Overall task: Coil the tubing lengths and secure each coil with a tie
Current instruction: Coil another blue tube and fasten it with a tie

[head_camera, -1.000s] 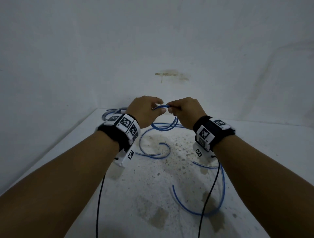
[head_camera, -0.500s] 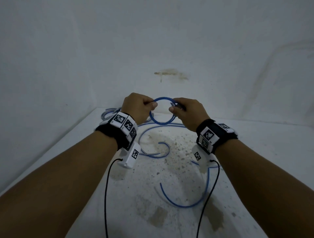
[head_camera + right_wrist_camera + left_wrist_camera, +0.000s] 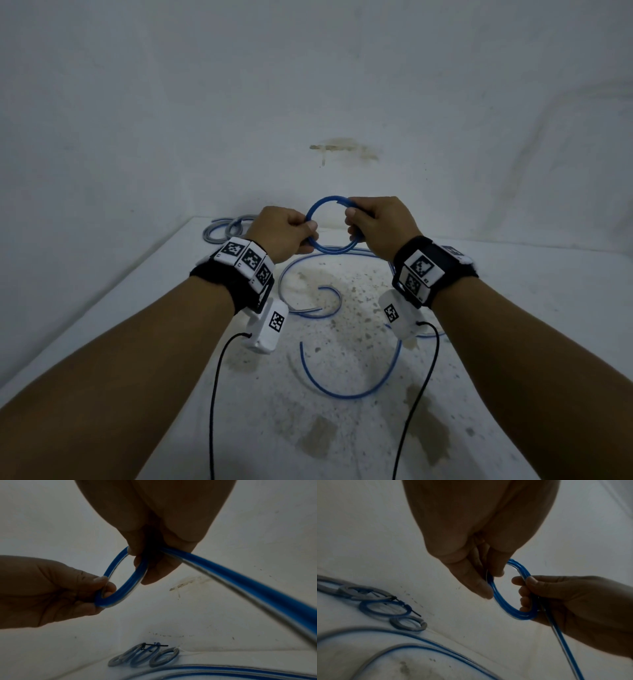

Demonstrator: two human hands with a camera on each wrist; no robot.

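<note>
A small round coil of blue tubing point(image 3: 323, 207) point(image 3: 506, 604) point(image 3: 120, 580) is held upright above the white table between both hands. My left hand point(image 3: 291, 233) point(image 3: 481, 582) pinches its left side with thumb and fingers. My right hand point(image 3: 370, 222) point(image 3: 145, 563) grips its right side, fingers curled through the ring. The tubing's loose tail point(image 3: 240, 582) runs from the right hand down to the table, where it curves in a wide arc point(image 3: 342, 390).
Another loose length of blue and clear tubing point(image 3: 308, 301) curls on the stained table point(image 3: 513, 342). Several finished coils point(image 3: 385, 608) point(image 3: 145, 655), one with a black tie, lie at the back left by the wall point(image 3: 226, 226). Black sensor cables point(image 3: 215, 394) hang from both wrists.
The hands rose and drew apart. What was a loose bend between touching fingertips is now a round, wound ring. The tail on the table has been pulled in shorter.
</note>
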